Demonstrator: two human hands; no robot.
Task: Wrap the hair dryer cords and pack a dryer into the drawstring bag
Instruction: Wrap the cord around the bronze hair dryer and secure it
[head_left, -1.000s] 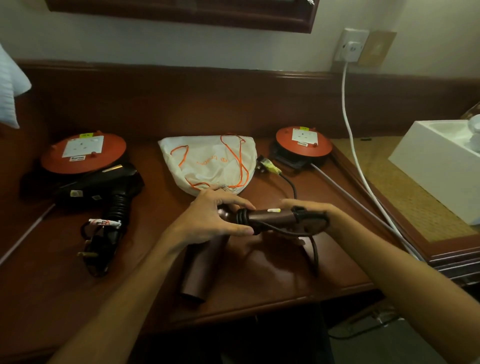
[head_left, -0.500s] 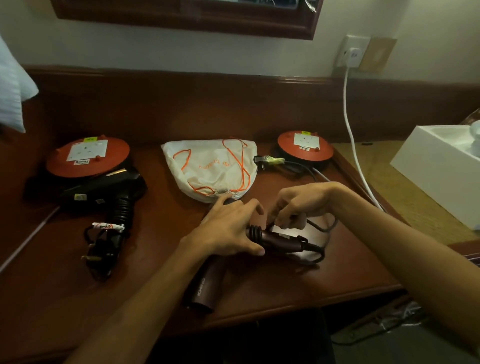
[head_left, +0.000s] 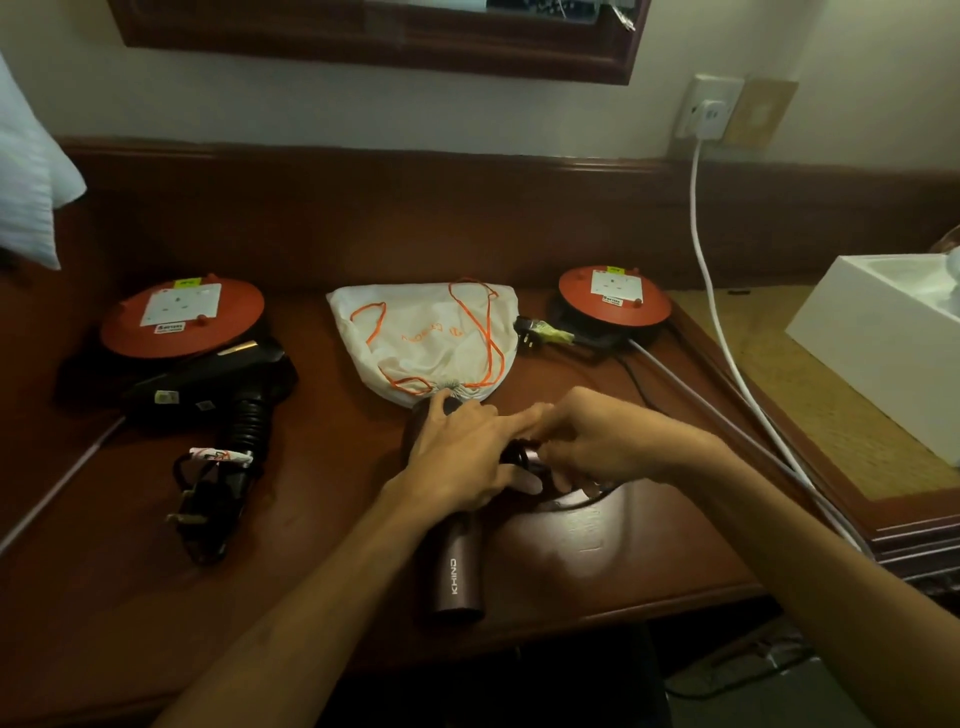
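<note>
Your left hand pressed down on the brown hair dryer near the desk's front edge, your right hand closed on its cord-wrapped handle, hands touching, drawstring bag toward the back edge, black dryer at left.

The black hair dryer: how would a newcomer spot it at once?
On the wooden desk, look far left, beside the left orange cable reel. The black hair dryer lies there untouched, cord bundled with a white tie, unlike the brown hair dryer under both hands.
</note>
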